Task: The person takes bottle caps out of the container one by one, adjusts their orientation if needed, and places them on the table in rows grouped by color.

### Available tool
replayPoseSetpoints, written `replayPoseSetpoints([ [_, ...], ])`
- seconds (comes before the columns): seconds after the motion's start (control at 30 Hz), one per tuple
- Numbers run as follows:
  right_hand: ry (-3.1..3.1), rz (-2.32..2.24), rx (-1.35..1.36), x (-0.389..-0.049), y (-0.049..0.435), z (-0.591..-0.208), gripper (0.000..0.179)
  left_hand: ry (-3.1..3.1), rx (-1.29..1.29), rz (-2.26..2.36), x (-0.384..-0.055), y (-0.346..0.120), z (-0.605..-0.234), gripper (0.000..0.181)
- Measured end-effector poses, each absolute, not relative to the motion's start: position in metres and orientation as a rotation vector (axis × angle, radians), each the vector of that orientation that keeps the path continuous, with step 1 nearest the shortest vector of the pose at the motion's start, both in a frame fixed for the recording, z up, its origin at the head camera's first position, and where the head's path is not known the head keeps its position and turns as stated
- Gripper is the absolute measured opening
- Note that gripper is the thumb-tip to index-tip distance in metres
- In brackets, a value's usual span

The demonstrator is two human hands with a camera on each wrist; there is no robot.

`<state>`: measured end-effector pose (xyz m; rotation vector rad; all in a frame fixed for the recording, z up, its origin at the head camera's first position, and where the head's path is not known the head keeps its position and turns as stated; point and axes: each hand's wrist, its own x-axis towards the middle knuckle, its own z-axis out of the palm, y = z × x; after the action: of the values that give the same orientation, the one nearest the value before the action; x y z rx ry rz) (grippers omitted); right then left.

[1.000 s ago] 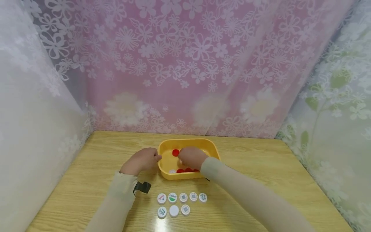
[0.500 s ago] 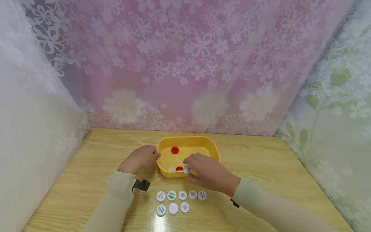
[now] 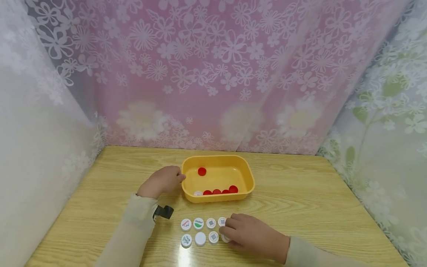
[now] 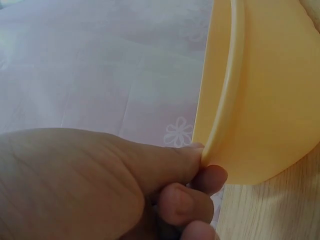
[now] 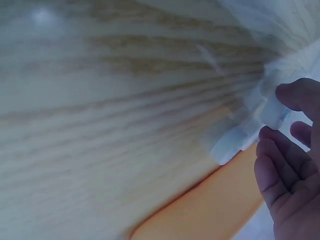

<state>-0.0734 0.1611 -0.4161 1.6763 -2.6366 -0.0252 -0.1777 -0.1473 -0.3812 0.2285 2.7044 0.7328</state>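
Note:
My left hand (image 3: pixel 162 181) pinches the left rim of a yellow plastic basin (image 3: pixel 217 178); in the left wrist view the thumb (image 4: pixel 170 162) lies against that rim. My right hand (image 3: pixel 255 235) holds a white bottle cap (image 3: pixel 225 238) at the right end of the nearer row of caps, low over or on the table; which of the two I cannot tell. The right wrist view shows this white cap (image 5: pixel 274 112) between thumb and fingers. Two rows of white caps lie in front of the basin, among them a plain one (image 3: pixel 200 239) and one with green print (image 3: pixel 198 223).
Inside the basin, several red caps (image 3: pixel 233 189) and a whitish cap (image 3: pixel 198 193) lie along the near wall. Another red cap (image 3: pixel 201 171) sits towards the back left. A pink flowered curtain (image 3: pixel 213 92) hangs behind the wooden table (image 3: pixel 300 193).
My right hand has come out of the basin with a white cap and moved towards me to the nearer row. The left hand has stayed on the rim.

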Motion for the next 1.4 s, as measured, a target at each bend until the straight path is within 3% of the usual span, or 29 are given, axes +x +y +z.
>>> replayPoseSetpoints([
  [0.27, -2.674, -0.010, 1.670, -0.075, 0.161, -0.423, 0.009, 2.703, 0.223, 0.727, -0.178, -0.147, -0.382, 0.025],
  [0.77, -2.681, 0.101, 1.626, -0.083, 0.160, -0.425, 0.021, 2.706, 0.234, 0.714, -0.179, -0.148, -0.382, 0.027],
  [1.07, -2.662, 0.291, 1.459, -0.092, 0.147, -0.413, 0.027, 2.704, 0.234, 0.705, -0.179, -0.147, -0.380, 0.027],
  [1.27, -2.771, 0.696, 1.169, -0.104, 0.126, -0.397, 0.038, 2.695, 0.230, 0.697, -0.178, -0.145, -0.380, 0.028],
  [1.4, -2.768, 0.797, 1.027, -0.124, 0.105, -0.378, 0.037, 2.697, 0.231, 0.707, -0.178, -0.146, -0.381, 0.027],
])
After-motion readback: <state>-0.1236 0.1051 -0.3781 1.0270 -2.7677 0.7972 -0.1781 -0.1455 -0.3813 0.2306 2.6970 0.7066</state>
